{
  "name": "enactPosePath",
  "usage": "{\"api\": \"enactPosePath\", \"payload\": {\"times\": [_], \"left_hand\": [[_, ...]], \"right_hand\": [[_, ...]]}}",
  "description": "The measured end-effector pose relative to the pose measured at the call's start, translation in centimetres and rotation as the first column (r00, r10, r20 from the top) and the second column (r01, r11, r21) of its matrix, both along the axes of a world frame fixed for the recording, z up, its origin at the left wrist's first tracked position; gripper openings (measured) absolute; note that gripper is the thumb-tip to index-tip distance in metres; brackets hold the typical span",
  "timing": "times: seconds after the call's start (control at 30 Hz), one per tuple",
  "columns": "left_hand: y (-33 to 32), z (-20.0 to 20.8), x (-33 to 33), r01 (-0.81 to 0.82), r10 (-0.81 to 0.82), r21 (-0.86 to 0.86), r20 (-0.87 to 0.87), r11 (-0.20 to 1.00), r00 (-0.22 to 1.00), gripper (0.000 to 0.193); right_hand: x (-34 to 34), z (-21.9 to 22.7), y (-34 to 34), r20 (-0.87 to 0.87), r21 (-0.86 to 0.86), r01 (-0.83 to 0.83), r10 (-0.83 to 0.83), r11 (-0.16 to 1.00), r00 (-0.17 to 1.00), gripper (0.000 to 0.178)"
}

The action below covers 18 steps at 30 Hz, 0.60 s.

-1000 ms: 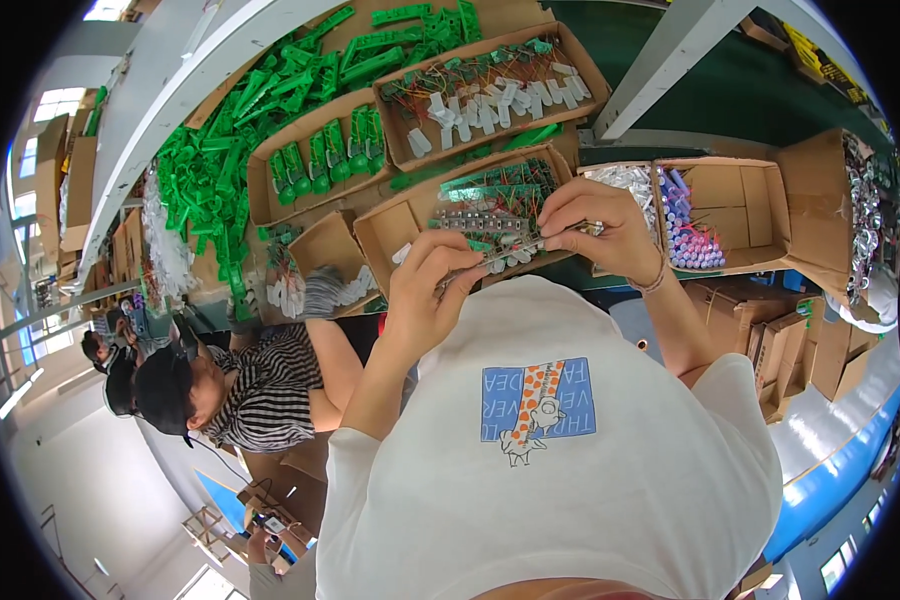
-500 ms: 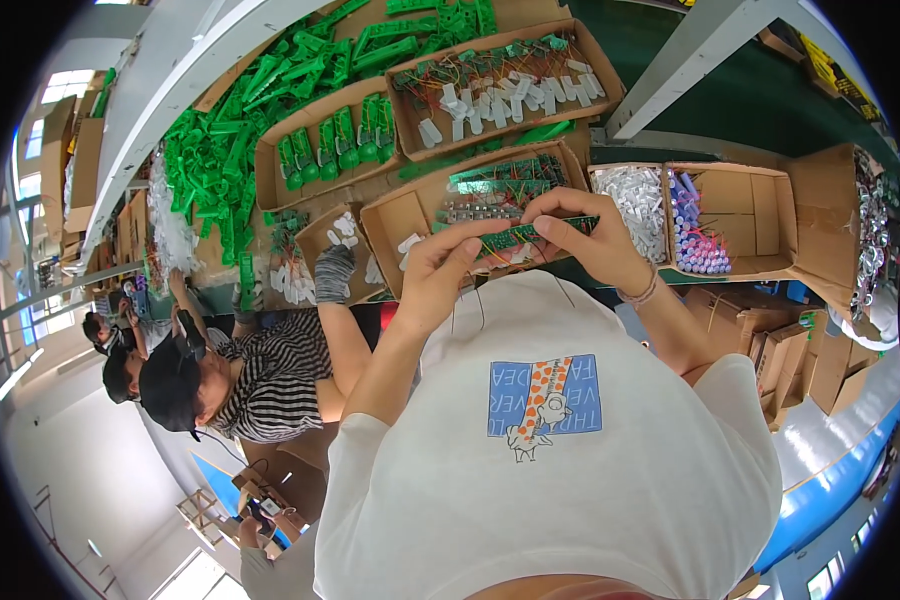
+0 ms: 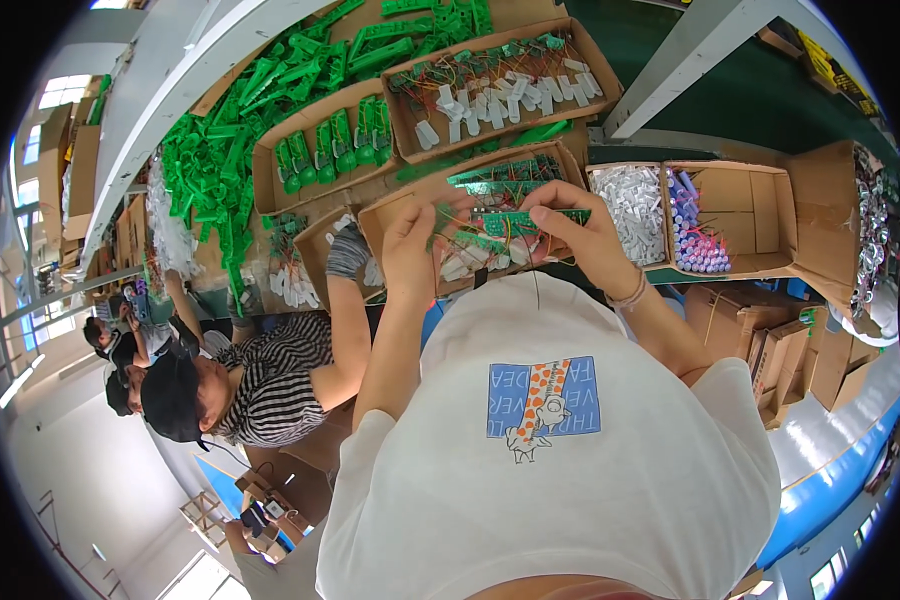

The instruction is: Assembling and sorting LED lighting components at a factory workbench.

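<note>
Drawing away from the green board strip [image 3: 510, 224], the left hand [image 3: 408, 255] had shifted toward the left wall of the cardboard box [image 3: 388, 207]; half a second earlier, both hands had met on the strip. That seemed to leave its support to the right hand [image 3: 588, 240] alone, whose grip was pinched on it between thumb and fingers. The strip lay above the box's right half, its longer part jutting from that grip toward the box's middle. Blur hid whether the left grip was closed on anything.
</note>
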<state>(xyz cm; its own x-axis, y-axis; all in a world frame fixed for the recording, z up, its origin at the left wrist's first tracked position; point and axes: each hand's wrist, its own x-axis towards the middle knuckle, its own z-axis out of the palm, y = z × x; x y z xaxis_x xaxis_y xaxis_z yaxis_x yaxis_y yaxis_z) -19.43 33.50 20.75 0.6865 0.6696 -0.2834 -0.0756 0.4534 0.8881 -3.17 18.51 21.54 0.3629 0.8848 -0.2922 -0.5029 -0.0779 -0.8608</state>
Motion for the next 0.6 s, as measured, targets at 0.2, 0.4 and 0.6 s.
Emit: {"api": "enactPosePath", "payload": {"times": [0.2, 0.4, 0.6], "left_hand": [[-3.6, -0.9, 2.4, 0.132, -0.121, 0.096, -0.114, 0.987, 0.986, 0.034], [-4.2, -2.3, 2.8, 0.024, 0.014, 0.238, -0.155, 0.971, 0.988, 0.031], [-4.2, -1.5, 4.9, 0.002, 0.040, 0.268, -0.150, 0.963, 0.988, 0.021]], "right_hand": [[-0.4, -1.8, 2.2, -0.088, 0.049, -0.040, 0.044, 0.998, 0.995, 0.014], [-1.5, -1.9, 3.0, 0.270, 0.072, 0.069, -0.086, 0.995, 0.959, 0.019], [0.7, -3.4, 4.7, 0.623, 0.130, 0.149, -0.198, 0.980, 0.757, 0.032]]}}
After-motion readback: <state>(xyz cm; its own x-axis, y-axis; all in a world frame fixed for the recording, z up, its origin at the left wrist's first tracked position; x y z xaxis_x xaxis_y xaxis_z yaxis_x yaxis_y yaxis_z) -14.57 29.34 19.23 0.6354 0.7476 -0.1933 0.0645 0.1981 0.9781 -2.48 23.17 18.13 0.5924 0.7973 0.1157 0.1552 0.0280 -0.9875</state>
